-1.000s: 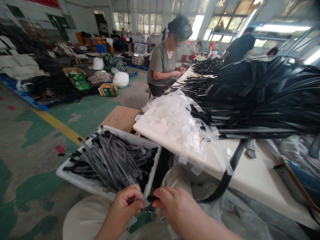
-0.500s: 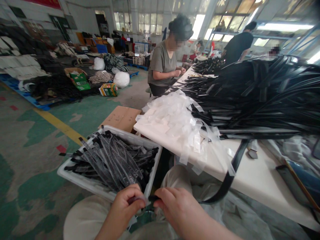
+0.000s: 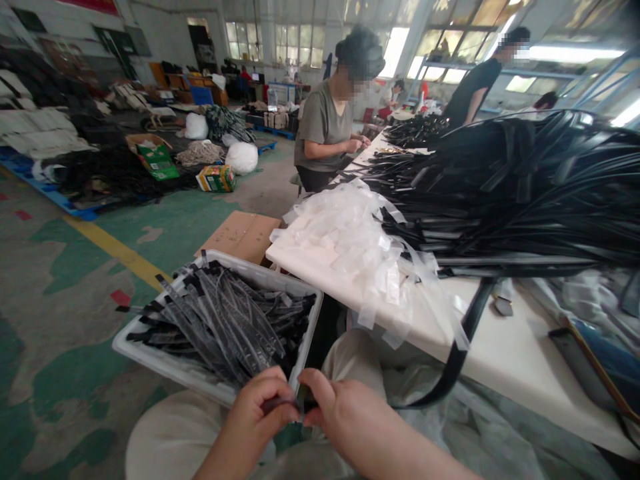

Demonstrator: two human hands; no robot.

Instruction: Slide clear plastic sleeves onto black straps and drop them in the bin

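Note:
My left hand [image 3: 267, 407] is closed in a pinch above my lap, its thumb and forefinger on a small translucent plastic piece [image 3: 301, 408] that is mostly hidden. Right beside it, my right hand [image 3: 345, 407] grips the end of a black strap [image 3: 465, 347], thumb and forefinger nearly meeting my left fingertips. The strap curves from the table edge down past my knee and under my right wrist. Just beyond my hands stands a white plastic crate [image 3: 173, 383], holding many dark strips in clear plastic [image 3: 235, 320].
The white table [image 3: 510, 353] carries a heap of translucent plastic strips [image 3: 345, 220] and a large pile of black straps [image 3: 500, 193]. A phone-like dark object [image 3: 595, 367] lies at right. Behind the crate is a cardboard box [image 3: 243, 233]. A co-worker [image 3: 325, 127] works at the table's far side.
My hands have drawn together, so the fingertips nearly meet at the strap's end. My right forefinger is now raised more. In the background, another person has turned and straightened.

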